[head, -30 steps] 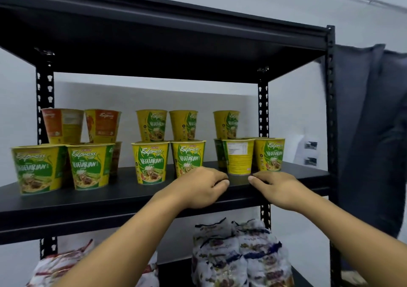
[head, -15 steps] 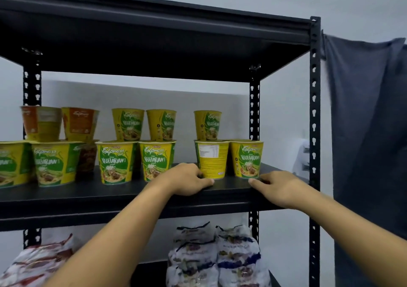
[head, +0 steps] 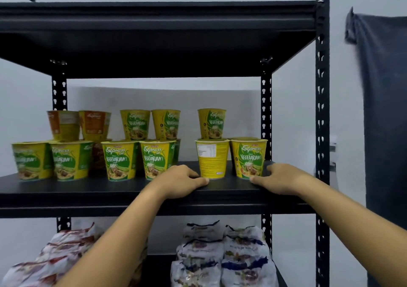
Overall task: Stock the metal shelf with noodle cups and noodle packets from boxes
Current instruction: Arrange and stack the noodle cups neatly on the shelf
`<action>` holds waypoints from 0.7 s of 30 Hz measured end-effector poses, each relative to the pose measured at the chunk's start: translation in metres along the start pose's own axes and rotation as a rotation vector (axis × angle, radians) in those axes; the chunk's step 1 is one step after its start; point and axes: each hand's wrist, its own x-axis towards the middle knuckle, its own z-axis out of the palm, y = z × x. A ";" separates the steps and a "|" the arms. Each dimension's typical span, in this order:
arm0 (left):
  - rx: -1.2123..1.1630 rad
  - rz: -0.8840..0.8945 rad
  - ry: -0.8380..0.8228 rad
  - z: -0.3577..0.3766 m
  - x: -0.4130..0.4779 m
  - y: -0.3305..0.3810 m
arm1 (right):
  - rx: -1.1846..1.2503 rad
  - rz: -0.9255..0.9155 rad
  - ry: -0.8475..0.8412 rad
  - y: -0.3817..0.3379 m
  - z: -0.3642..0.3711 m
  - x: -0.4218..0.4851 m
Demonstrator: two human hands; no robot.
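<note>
My left hand (head: 181,181) rests knuckles-up on the front of the metal shelf (head: 88,191). Its fingers are loosely bent and hold nothing, and the thumb tip is just at the base of the noodle cup (head: 212,159) whose printed back faces me. My right hand (head: 280,178) lies flat just beside the end Vegetarian cup (head: 250,158), fingers together, gripping nothing. The other cups (head: 120,160) stand two tiers high to the left. Noodle packets (head: 222,256) are stacked on the level below.
</note>
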 end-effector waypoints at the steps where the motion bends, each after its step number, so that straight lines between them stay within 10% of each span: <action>1: -0.008 0.000 0.005 0.001 0.001 -0.001 | 0.048 -0.025 -0.013 -0.001 -0.003 0.002; 9: -0.045 -0.014 0.048 0.002 -0.001 -0.001 | 0.571 -0.102 0.105 0.007 0.014 0.040; 21: -0.083 -0.093 0.071 -0.003 0.005 0.008 | 0.357 -0.026 0.201 0.011 0.029 0.037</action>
